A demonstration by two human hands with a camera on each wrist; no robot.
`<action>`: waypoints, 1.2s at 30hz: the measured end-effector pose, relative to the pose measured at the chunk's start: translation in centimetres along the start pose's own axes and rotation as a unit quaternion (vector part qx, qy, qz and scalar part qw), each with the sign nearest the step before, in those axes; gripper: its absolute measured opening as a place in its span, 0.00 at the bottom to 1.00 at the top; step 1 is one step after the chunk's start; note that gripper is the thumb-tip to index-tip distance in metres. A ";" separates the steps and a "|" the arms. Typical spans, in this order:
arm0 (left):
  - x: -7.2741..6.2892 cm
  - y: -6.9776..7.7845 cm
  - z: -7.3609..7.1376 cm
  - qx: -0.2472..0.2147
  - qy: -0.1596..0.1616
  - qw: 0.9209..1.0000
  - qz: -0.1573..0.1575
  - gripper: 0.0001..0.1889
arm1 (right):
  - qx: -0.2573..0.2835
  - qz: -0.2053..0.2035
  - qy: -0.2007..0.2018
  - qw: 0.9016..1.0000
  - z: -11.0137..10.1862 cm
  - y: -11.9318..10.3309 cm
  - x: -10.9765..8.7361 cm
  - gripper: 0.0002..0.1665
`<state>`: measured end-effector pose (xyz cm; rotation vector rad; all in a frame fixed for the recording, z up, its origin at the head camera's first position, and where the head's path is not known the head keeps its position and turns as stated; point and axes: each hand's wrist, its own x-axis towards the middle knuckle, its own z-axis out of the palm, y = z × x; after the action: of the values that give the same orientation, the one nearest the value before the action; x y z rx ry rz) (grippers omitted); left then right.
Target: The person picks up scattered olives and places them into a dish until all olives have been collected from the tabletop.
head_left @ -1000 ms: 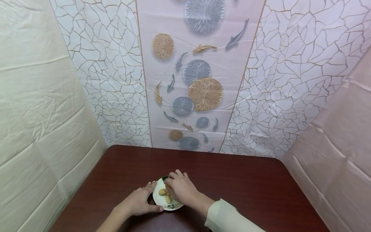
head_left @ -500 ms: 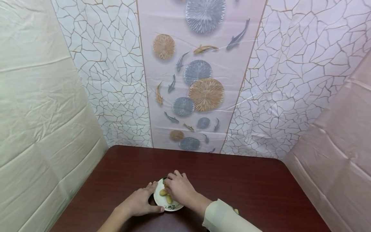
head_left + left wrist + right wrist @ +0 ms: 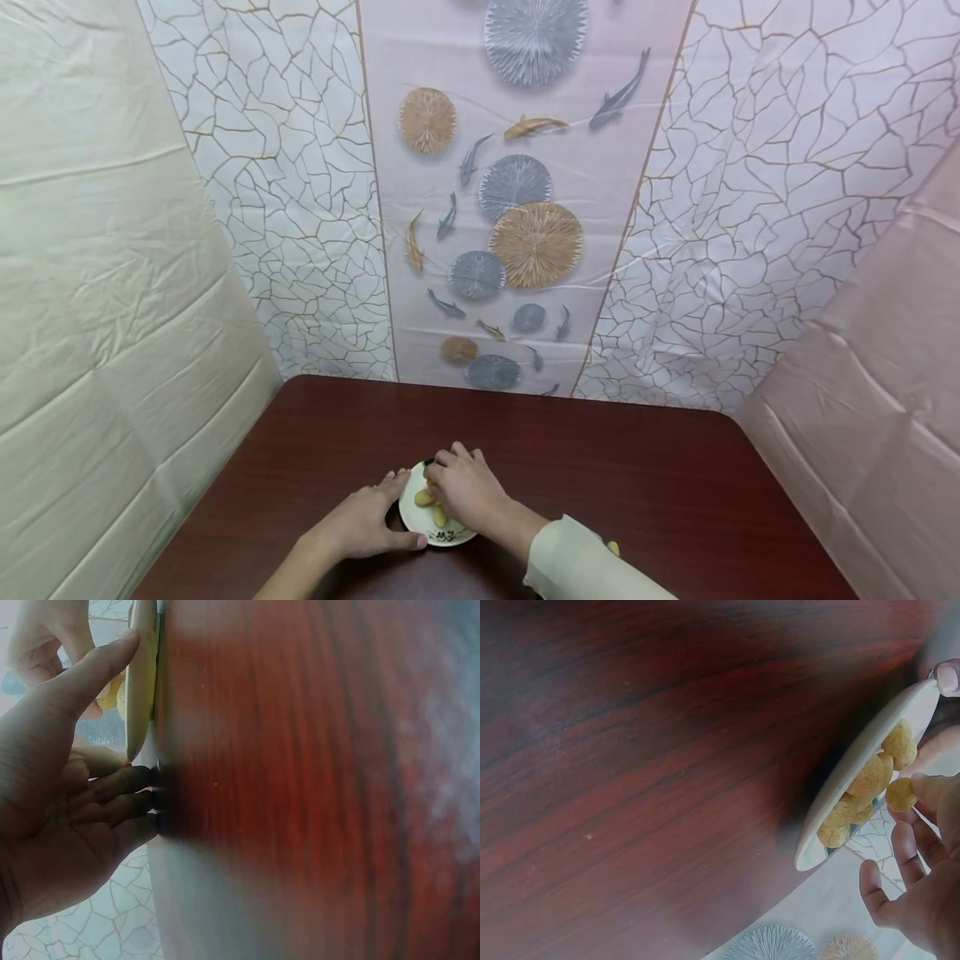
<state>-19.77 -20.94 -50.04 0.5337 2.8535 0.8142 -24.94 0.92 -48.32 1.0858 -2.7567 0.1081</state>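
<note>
A small white plate (image 3: 414, 518) with a dark flower print lies on the table. Several yellow-brown, oval nut-like pieces (image 3: 868, 777) are heaped on it. My left hand (image 3: 358, 521) holds the plate at its left side, thumb at the near rim and index finger farther round. Its other fingertips (image 3: 142, 829) rest on the table. Over the plate, my right hand (image 3: 468, 492) pinches one nut-like piece (image 3: 901, 794) between thumb and index finger, close beside the heap. The other fingers are bent and spread apart.
Another small yellow piece (image 3: 613, 547) shows just past the right sleeve (image 3: 573, 554). The dark red wooden table (image 3: 637, 467) reaches back to a patterned cloth (image 3: 510, 333), with plain cloth walls at both sides.
The right sleeve has shifted slightly left, and a yellow piece behind it has come into view. The right hand stays over the plate; the left hand keeps its hold. The view drifts slightly.
</note>
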 end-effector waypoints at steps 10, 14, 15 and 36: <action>0.1 -0.1 0.1 0.003 0.001 1.000 -0.007 0.63 | 0.012 -0.014 -0.001 1.000 0.0 -0.1 -0.1 0.10; 0.1 -0.1 0.1 0.000 -0.002 1.000 -0.005 0.63 | 0.026 -0.023 0.001 0.999 0.2 -0.1 -0.1 0.11; 0.1 -0.1 0.1 -0.001 -0.004 1.000 -0.004 0.63 | 0.029 -0.025 0.002 0.999 0.2 -0.1 -0.1 0.11; 0.0 0.0 0.1 0.003 0.000 1.000 -0.007 0.63 | 0.003 0.001 0.029 1.000 0.2 -0.5 -0.2 0.09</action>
<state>-19.76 -20.88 -50.15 0.5129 2.8563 0.8043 -24.48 0.64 -48.53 1.0635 -2.7081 0.1458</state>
